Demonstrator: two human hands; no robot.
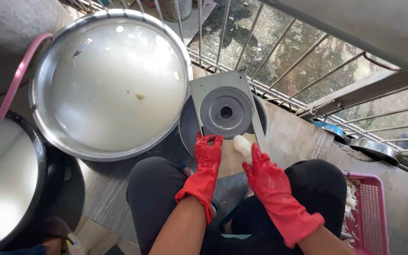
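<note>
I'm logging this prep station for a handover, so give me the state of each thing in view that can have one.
Left hand: red-gloved, gripping the slicer board's lower left edge.
Right hand: red-gloved, pressing a white vegetable piece on the board.
White vegetable piece: peeled, held.
Slicer board: tilted over a small basin.
Large steel basin: full of cloudy liquid.
Black tub: filled with pale liquid.
Pink basket: holds pale peelings.

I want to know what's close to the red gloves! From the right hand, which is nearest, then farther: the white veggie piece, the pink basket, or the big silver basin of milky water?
1. White vegetable piece: in the right hand.
2. Pink basket: lower right.
3. Big silver basin: upper left, beyond the slicer.
</note>
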